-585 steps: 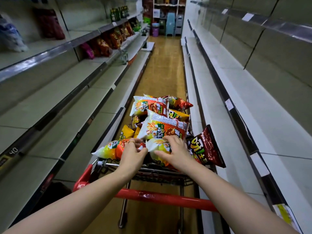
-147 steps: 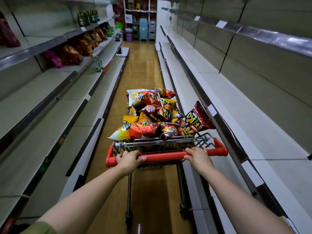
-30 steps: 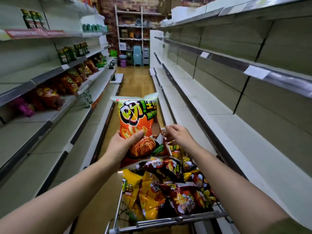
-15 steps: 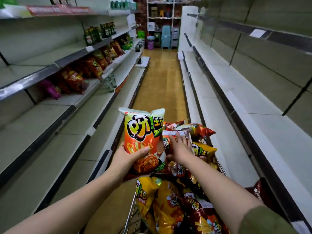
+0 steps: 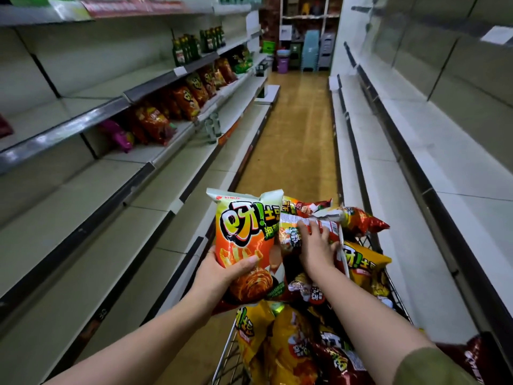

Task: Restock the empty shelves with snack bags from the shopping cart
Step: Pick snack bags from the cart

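My left hand (image 5: 222,269) grips the lower part of an upright orange and pale green snack bag (image 5: 244,232), held above the left front of the shopping cart (image 5: 226,354). My right hand (image 5: 315,247) lies on a second orange bag (image 5: 308,226) on top of the pile, thumb and fingers spread round it. Several yellow, red and dark snack bags (image 5: 280,343) fill the cart below my arms.
Left shelves (image 5: 91,207) are bare near me; further along stand snack bags (image 5: 180,101) and green bottles (image 5: 194,48). Right shelves (image 5: 433,151) are bare. The tan aisle floor (image 5: 294,134) runs ahead to stacked stools and a purple bin (image 5: 283,63).
My right hand has slid forward and spread over the second bag in the cart. The left hand still holds its bag upright. The view has tilted slightly.
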Tool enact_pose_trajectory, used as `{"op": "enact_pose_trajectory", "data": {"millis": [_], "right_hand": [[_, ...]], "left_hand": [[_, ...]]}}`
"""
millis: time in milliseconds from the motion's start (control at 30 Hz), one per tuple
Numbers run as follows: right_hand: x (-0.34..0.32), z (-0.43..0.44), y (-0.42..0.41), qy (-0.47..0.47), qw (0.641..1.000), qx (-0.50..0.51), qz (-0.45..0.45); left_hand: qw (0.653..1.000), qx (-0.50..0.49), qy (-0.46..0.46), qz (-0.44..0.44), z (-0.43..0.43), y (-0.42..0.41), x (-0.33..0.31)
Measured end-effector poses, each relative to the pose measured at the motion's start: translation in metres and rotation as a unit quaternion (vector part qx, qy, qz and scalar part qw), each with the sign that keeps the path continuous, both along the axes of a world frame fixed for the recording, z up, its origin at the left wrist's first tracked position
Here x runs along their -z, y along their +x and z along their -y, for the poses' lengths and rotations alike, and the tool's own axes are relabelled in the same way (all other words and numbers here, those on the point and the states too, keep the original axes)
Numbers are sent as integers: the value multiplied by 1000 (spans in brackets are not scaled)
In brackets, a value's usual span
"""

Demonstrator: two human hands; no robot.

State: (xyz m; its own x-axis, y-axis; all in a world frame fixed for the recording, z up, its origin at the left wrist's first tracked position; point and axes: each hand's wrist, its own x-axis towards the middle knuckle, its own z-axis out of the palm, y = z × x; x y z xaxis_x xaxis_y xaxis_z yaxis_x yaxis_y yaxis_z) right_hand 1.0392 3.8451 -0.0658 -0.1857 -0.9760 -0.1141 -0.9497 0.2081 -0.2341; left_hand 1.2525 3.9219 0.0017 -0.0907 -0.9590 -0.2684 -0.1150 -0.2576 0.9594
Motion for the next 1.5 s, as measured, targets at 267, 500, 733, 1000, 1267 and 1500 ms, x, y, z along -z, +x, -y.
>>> {"op": "enact_pose_trajectory", "data": {"millis": [267,500,733,1000,1267,1500], "right_hand": [[-52,-29,-39,-216,893,135,372],[-113,-77,-54,-229,718,123,646],[-149,-129,-49,-162,663,82,726],[-176,-184,-30,-186,808,80,554],[-222,-273,-37,-323,841,209,380],[-294,-418,-36,-362,822,209,387]], "left_hand": [[999,15,-34,-28,-2,8,-18],[997,49,-46,-49,-3,12,-39],[991,98,-52,-77,-14,3,-52],[981,156,-76,-92,-39,-20,-63],[964,223,-88,-117,-80,-57,-81],[934,304,-105,-158,-158,-104,-116]]}}
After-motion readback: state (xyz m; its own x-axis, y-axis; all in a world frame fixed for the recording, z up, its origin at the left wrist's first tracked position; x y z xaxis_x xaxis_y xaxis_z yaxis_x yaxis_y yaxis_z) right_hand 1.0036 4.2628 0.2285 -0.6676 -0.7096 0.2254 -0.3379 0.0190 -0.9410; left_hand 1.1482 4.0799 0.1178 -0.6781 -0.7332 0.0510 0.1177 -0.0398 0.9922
